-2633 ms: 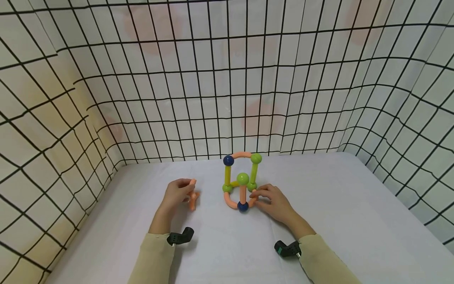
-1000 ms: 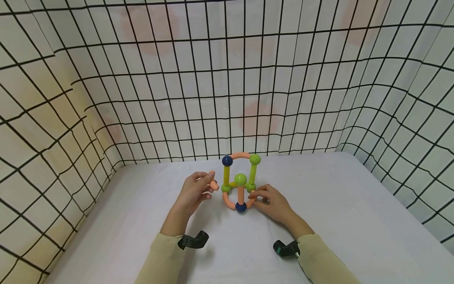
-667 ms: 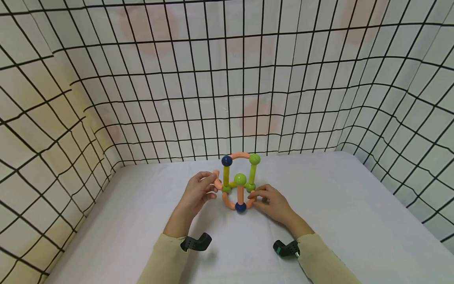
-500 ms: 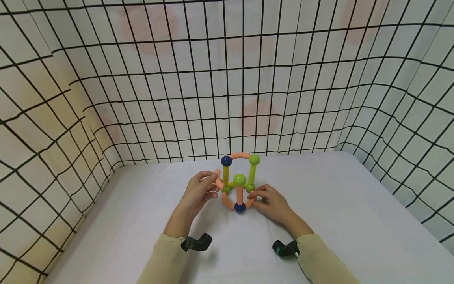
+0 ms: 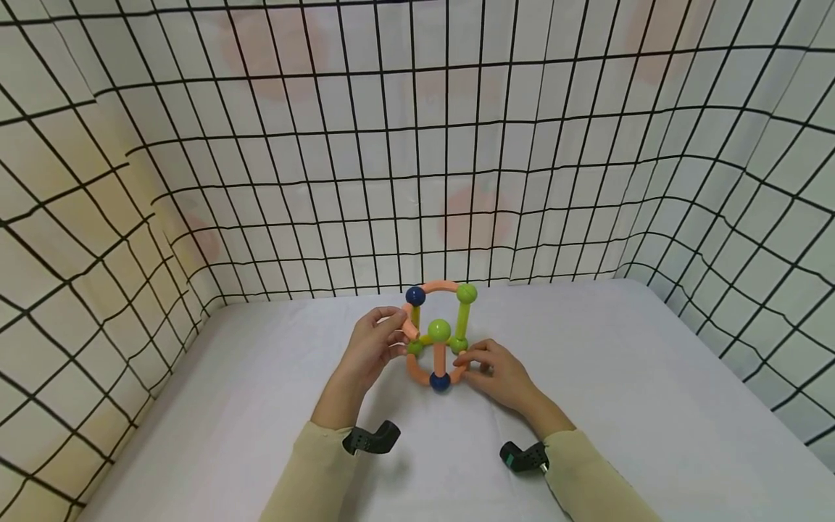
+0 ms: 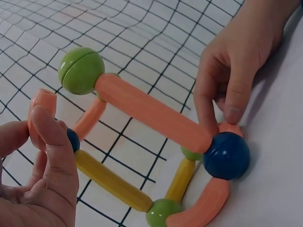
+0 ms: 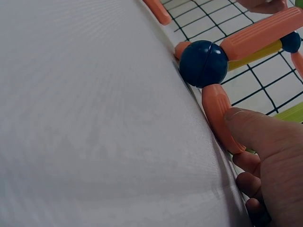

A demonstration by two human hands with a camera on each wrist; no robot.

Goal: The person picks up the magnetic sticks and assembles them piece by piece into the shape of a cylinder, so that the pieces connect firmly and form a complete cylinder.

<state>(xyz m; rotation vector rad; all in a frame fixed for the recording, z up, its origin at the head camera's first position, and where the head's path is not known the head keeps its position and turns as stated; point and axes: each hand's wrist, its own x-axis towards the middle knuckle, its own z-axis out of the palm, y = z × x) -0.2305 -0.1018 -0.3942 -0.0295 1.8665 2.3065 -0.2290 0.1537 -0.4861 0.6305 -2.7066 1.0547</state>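
A magnetic-style ball-and-rod frame stands on the white cloth. Its front has a blue ball (image 5: 440, 382), an upright orange rod (image 5: 440, 360) and a green ball (image 5: 440, 330) on top. At the back, a blue ball (image 5: 415, 296) and a green ball (image 5: 466, 293) top two uprights, joined by a curved orange rod (image 5: 440, 286). My left hand (image 5: 370, 348) pinches a loose orange rod (image 6: 42, 101) beside the left rear upright; whether it touches the frame I cannot tell. My right hand (image 5: 501, 375) pinches the curved orange rod (image 7: 218, 113) at the frame's base.
Black grid netting (image 5: 450, 174) over pale walls encloses the table on the left, back and right. Another orange rod (image 7: 158, 10) lies at the top of the right wrist view. Wrist cameras (image 5: 372, 438) sit on both forearms.
My left hand has lifted an orange rod from the cloth on the left and carried it right, to the frame's left rear upright. My right hand keeps its grip at the base.
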